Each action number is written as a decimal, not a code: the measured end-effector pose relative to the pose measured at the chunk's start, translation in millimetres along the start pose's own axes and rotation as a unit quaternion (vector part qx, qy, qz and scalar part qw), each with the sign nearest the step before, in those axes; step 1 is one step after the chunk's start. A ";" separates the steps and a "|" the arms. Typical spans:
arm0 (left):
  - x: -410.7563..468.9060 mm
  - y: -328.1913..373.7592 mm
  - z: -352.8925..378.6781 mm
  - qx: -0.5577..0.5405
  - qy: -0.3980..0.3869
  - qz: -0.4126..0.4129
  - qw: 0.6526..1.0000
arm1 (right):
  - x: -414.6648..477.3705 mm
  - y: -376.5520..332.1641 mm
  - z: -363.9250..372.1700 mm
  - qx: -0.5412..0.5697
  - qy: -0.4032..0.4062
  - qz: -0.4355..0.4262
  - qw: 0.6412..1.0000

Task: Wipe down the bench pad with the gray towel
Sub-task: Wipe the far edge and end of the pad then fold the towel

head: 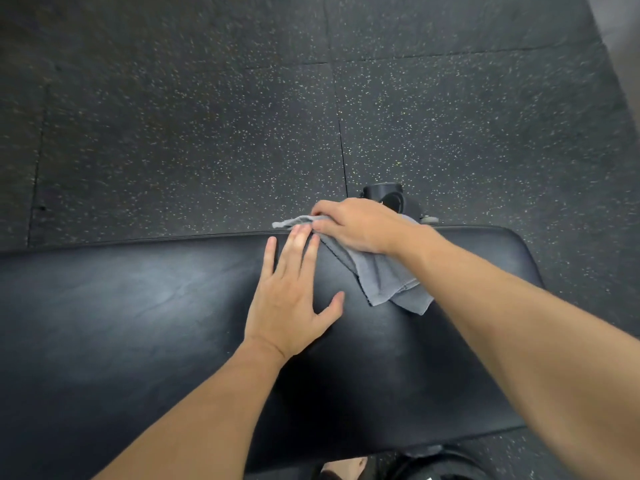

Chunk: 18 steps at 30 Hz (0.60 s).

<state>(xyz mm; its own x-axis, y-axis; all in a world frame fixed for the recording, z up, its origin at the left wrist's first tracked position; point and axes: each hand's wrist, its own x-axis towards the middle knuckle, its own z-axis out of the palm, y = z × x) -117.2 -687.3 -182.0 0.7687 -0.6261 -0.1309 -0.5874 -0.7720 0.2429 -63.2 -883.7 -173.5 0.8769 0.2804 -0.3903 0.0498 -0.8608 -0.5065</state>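
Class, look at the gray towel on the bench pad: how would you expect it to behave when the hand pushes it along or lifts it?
The gray towel is probably floppy: it lies in soft folds under the right hand and droops over the far edge of the bench pad. It likely bunches when pushed. It looks thin, so probably light, and may slide easily on the smooth, shiny pad.

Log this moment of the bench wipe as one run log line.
step: wiping far edge | right hand: pressing gray towel | left hand: flat, open on bench pad | floor: speckled rubber
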 end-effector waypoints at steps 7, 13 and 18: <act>-9.9 -26.4 -4.4 -0.077 0.040 0.066 0.994 | -63.8 44.2 -26.4 0.026 -0.026 0.174 0.984; -74.9 -184.0 -42.0 -0.018 0.061 -0.006 0.998 | -54.4 30.5 -29.2 0.086 -0.007 0.237 0.968; -125.3 -265.7 -55.5 0.029 0.047 -0.103 0.993 | 15.6 -52.5 -10.0 0.109 -0.069 0.197 0.972</act>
<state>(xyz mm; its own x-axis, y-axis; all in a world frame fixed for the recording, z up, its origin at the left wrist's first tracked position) -43.4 -397.6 -176.8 0.8925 -0.4437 -0.0815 -0.4271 -0.8892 0.1640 -47.4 -838.4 -145.3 0.7346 0.0143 -0.6784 -0.3927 -0.8064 -0.4422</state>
